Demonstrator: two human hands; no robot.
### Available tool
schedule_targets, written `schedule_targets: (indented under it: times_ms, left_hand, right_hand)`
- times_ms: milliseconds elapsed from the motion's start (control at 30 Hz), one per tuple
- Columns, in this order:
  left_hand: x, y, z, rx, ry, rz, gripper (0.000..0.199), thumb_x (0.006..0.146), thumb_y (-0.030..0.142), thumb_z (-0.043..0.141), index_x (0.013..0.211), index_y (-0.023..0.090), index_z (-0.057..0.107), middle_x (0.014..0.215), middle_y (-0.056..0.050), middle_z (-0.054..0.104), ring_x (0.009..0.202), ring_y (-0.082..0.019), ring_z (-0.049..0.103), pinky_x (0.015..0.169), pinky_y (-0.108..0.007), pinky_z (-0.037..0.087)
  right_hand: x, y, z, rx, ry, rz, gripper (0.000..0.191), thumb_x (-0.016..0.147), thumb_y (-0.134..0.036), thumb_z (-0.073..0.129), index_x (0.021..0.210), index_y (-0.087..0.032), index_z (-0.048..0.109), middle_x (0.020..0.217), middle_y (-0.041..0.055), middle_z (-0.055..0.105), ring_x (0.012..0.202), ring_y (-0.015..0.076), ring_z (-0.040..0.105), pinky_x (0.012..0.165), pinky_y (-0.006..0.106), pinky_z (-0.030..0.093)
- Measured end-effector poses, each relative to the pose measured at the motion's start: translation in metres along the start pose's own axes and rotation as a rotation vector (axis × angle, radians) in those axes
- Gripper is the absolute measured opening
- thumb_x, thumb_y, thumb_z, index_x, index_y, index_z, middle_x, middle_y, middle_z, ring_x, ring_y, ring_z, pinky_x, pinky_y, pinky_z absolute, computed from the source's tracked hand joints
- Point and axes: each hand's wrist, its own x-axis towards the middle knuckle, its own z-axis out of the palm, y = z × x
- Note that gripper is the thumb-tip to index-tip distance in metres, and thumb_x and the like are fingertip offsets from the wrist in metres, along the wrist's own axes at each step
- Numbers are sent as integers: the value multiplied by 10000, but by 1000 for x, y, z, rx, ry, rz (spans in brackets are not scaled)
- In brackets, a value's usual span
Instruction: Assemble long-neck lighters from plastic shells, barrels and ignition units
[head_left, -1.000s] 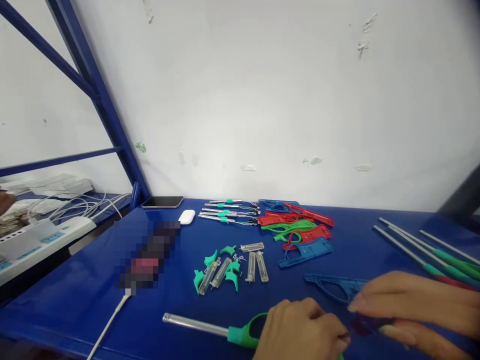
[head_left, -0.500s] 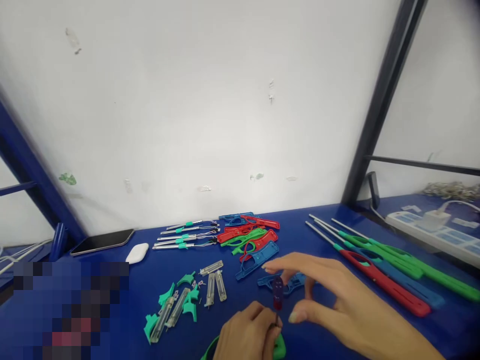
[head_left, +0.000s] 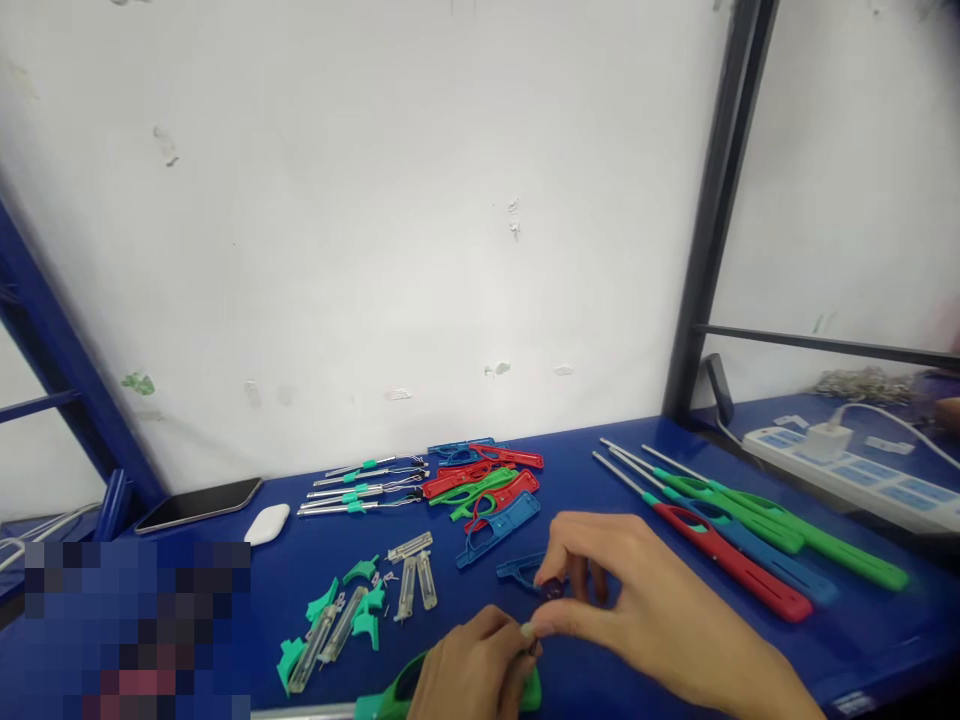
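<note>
Under my left hand (head_left: 469,665), at the bottom of the view, lies a green long-necked lighter (head_left: 532,692). The left fingers are closed over its body, and its metal tube points left. My right hand (head_left: 630,585) curls around a small screwdriver (head_left: 553,588) with a dark purple-red handle. The screwdriver's tip is hidden at the left fingertips, close to the lighter body. Just behind the right fingers lies a blue lighter shell half (head_left: 517,570), partly covered by them.
Behind are red, green and blue shell halves (head_left: 499,522) and metal tubes with wires (head_left: 349,507). Left of the hands lie clear fuel tanks (head_left: 311,650) and teal triggers (head_left: 366,628). Whole lighters (head_left: 739,560) lie right, near a power strip (head_left: 885,480). A phone (head_left: 199,504) and white case (head_left: 268,524) sit back left.
My right hand has closed from spread fingers onto the screwdriver handle, which now leans toward it. The camera view has shifted, and more of the green lighter's left end shows.
</note>
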Motion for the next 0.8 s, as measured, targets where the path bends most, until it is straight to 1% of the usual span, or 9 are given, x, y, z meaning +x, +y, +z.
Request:
schedule_targets:
  times_ms: [100,167,200,267,367,567,633,733,800]
  left_hand:
    - [-1,6,-2,9,-8,-40,296,998,216,544,1149,287,789,1176,-59,770,1020,-251,752,879,-299,528]
    - [-2,10,-6,6,-27,-68,252,965,241,627,1151,274,795,1191,-59,766,1030,-262,747,894,-313,525]
    - [-2,11,-8,3,-44,-79,257,927,256,697,1163,273,797,1201,-57,765,1046,-270,743,908,-318,524]
    - [-2,13,-13,-5,-81,-98,387,826,239,823,1210,277,794,1247,-55,756,1114,-290,725,960,-326,514]
    - [0,15,-17,-16,-113,-131,537,751,130,875,1260,271,784,1293,-58,745,1226,-308,675,1051,-347,477]
    - [-2,20,-17,-55,-88,-172,467,766,109,898,1202,244,802,1297,-54,740,1268,-284,643,1097,-349,437]
    - [-4,22,-17,-61,-74,-181,473,779,108,892,1221,245,792,1306,-53,734,1268,-278,640,1095,-351,433]
    - [-7,23,-16,-61,-58,-197,482,794,129,890,1247,249,778,1312,-59,728,1268,-284,635,1092,-370,430]
    - [-7,23,-16,-59,-54,-206,488,783,138,899,1240,259,781,1326,-60,723,1280,-291,629,1098,-376,426]
  right_hand:
    - [5,1,3,-90,58,4,407,941,-418,783,724,-225,497,704,-56,630,654,130,562,596,246,385]
    - [8,2,4,-109,74,-9,454,964,-421,744,700,-228,429,693,-52,614,636,128,526,582,253,351]
    - [9,3,3,-113,77,-16,456,967,-420,737,699,-228,422,695,-51,610,637,128,518,584,255,343]
    - [10,4,2,-122,78,-27,444,967,-420,739,706,-227,437,699,-52,605,642,128,514,593,256,335]
    - [10,5,2,-132,87,-35,455,961,-436,753,707,-226,441,688,-56,586,635,125,501,589,255,318]
    - [10,0,13,-143,114,-51,577,926,-479,790,671,-230,337,622,-73,437,585,117,330,549,280,217]
    - [10,-2,14,-129,105,-57,515,954,-466,758,692,-227,384,646,-69,466,596,118,354,555,275,234]
    - [9,-3,13,-78,62,-74,264,987,-392,726,838,-236,573,697,-70,531,626,118,468,579,251,312]
    - [10,-2,12,-45,39,-89,200,972,-384,751,881,-243,642,661,-82,488,611,115,461,580,248,318]
